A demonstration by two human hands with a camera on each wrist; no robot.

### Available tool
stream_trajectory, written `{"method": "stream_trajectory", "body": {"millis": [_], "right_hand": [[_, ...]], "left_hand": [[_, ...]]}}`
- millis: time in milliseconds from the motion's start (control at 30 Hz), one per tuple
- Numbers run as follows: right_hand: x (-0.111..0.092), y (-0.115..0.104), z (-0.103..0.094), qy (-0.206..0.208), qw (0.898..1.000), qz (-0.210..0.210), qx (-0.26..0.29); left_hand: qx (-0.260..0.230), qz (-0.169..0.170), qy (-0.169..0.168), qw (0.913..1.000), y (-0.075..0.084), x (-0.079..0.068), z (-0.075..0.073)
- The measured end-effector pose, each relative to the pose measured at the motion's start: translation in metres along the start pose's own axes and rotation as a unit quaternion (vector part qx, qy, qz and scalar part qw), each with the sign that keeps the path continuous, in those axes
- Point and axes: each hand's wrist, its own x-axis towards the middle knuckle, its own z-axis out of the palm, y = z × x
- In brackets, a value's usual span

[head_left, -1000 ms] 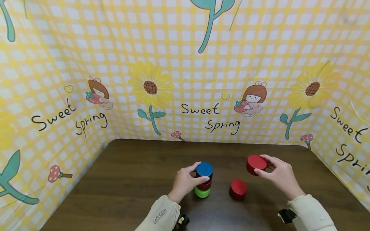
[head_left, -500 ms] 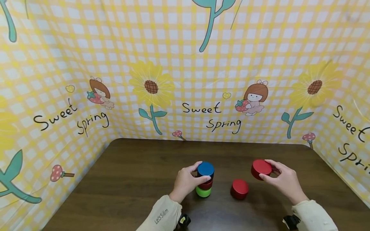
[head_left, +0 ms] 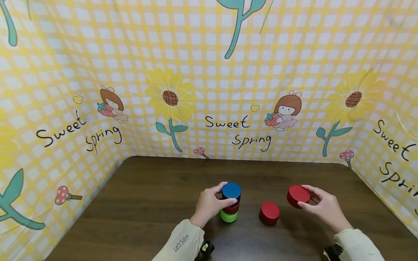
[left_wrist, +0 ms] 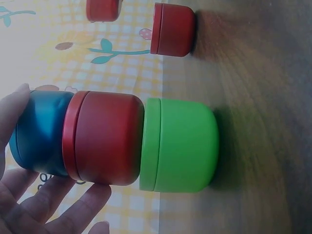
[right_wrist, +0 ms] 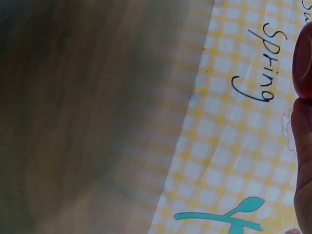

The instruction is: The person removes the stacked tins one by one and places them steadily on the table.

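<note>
Red tin, pinched by the right hand, has shifted right and lower — left hand grips blue tin.

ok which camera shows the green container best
The left wrist view: the green container appears large there, its side unobstructed. The head view shows it small, beneath a red container; the right wrist view doesn't show it.
</note>
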Motion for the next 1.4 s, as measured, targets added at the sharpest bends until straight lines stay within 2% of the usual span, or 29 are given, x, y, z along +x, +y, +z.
{"method": "stream_trajectory", "body": {"millis": [133, 433, 567, 667, 767, 933, 1133, 1400], "right_hand": [[-0.002, 0.006, -0.001, -0.026, 0.999, 0.023, -0.008], [0.000, 0.012, -0.004, -0.082, 0.995, 0.041, -0.027], [0.001, 0.013, -0.003, -0.100, 0.994, 0.044, -0.025], [0.002, 0.014, -0.002, -0.122, 0.992, 0.043, -0.004], [0.004, 0.017, -0.002, -0.156, 0.986, 0.045, 0.041], [0.007, 0.023, -0.005, -0.214, 0.970, 0.052, 0.106], [0.009, 0.030, -0.006, -0.263, 0.954, 0.058, 0.129], [0.010, 0.036, -0.002, -0.295, 0.945, 0.037, 0.136]], "left_hand": [[0.003, -0.004, -0.001, 1.0000, -0.002, 0.001, 0.001], [0.004, -0.005, -0.003, 1.0000, -0.002, 0.002, 0.000], [0.005, -0.005, -0.003, 1.0000, 0.000, 0.001, -0.001], [0.006, -0.009, -0.004, 0.9999, 0.001, 0.001, -0.002], [0.006, -0.010, -0.004, 0.9999, 0.000, 0.001, -0.002], [0.003, -0.007, -0.005, 1.0000, -0.001, 0.000, -0.001], [-0.004, -0.007, -0.006, 0.9999, -0.001, 0.000, -0.001], [0.005, 0.000, -0.006, 1.0000, 0.000, -0.001, -0.001]]}}
